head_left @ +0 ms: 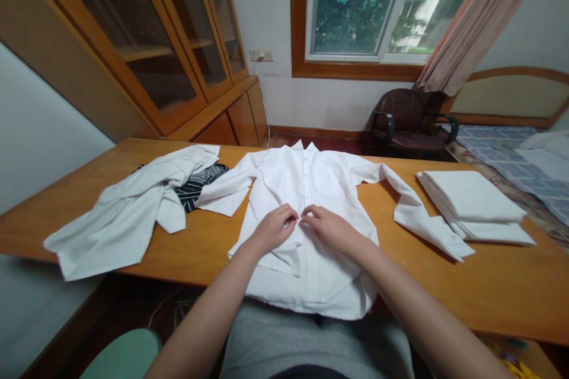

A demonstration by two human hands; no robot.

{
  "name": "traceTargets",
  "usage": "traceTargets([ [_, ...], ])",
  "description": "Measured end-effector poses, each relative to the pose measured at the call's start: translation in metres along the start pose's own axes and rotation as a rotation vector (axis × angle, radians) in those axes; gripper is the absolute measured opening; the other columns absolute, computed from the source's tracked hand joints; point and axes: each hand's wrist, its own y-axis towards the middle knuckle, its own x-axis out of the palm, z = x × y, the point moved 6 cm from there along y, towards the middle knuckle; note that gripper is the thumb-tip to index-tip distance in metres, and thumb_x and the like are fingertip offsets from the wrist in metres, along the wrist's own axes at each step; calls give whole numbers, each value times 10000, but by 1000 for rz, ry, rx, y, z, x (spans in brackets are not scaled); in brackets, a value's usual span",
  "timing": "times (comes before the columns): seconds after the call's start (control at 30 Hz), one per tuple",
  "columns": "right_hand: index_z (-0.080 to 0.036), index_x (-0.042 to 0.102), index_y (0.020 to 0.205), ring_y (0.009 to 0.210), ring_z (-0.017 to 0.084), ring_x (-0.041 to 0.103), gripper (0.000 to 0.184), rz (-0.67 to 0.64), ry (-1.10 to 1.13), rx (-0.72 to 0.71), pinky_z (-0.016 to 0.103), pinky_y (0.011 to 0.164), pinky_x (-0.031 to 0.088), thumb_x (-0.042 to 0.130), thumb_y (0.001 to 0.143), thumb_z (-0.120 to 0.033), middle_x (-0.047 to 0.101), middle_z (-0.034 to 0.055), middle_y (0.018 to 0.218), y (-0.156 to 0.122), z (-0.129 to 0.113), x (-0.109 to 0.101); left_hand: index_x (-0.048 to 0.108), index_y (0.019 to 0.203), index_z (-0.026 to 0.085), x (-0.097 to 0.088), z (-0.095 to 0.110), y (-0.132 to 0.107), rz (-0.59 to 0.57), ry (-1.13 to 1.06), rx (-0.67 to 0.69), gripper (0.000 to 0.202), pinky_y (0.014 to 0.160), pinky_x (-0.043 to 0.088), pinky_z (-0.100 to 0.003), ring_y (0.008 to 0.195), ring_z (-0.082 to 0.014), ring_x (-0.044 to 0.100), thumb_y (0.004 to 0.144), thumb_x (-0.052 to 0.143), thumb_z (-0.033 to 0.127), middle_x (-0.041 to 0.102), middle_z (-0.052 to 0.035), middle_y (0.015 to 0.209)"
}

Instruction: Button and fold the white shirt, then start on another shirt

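Observation:
A white long-sleeved button shirt (329,174) lies front up on the wooden table, collar at the far side and hem over the near edge. Its upper buttons look fastened; the lower left front panel is folded back. My left hand (278,226) pinches the shirt's front edge at mid-placket, fingers closed. Close beside it, my right hand (326,226) grips the other side of the placket between thumb and fingers. The button between the fingertips is too small to make out. Both sleeves spread outward on the table.
On the wooden table (213,257), a crumpled white garment (128,207) partly covers a black striped cloth (202,183) at left. A stack of folded white garments (473,198) sits at right. Beyond are a glass-door cabinet (178,29) and a chair (406,115); a green stool (124,355) stands below left.

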Motion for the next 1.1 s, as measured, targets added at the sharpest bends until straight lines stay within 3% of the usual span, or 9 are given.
traceTargets([
  [0.13,-210,636,1176,1054,208,608,268,33,41,-45,326,916,491,481,965,-153,606,92,1247,-3,3,7,540,855,202,-4,-7,0,62,-43,-78,135,665,443,-254,740,-135,545,849,502,73,558,6,827],
  [0.37,-198,589,1084,942,192,606,191,109,35,-30,306,836,480,509,927,-124,596,90,1179,-5,4,15,544,864,201,-1,-8,0,49,-62,-78,153,673,434,-248,730,-130,534,830,508,57,551,12,826],
  [0.6,-198,604,989,795,172,548,159,73,-29,33,284,710,409,516,891,-108,569,55,989,-6,7,16,560,846,196,-1,-2,0,31,-54,-37,206,692,424,-250,770,-135,548,785,495,10,563,7,831],
  [0.77,-202,626,957,818,184,541,150,47,-16,-22,295,720,383,512,893,-127,580,42,924,-7,2,15,564,846,194,-1,-4,0,35,-54,-43,197,697,428,-251,778,-136,555,800,493,17,571,4,835],
  [0.9,-196,622,901,816,185,544,129,36,-7,-64,301,738,372,507,953,-223,601,42,880,-8,-3,14,572,854,194,0,-6,1,37,-57,-40,209,701,432,-249,782,-134,560,799,491,10,575,5,839],
  [1.1,-201,591,816,757,173,535,243,69,17,-41,297,699,339,578,954,-402,587,25,806,-9,-2,14,579,850,194,0,-4,1,38,-39,-26,205,706,442,-251,784,-136,569,804,494,14,587,-1,846],
])
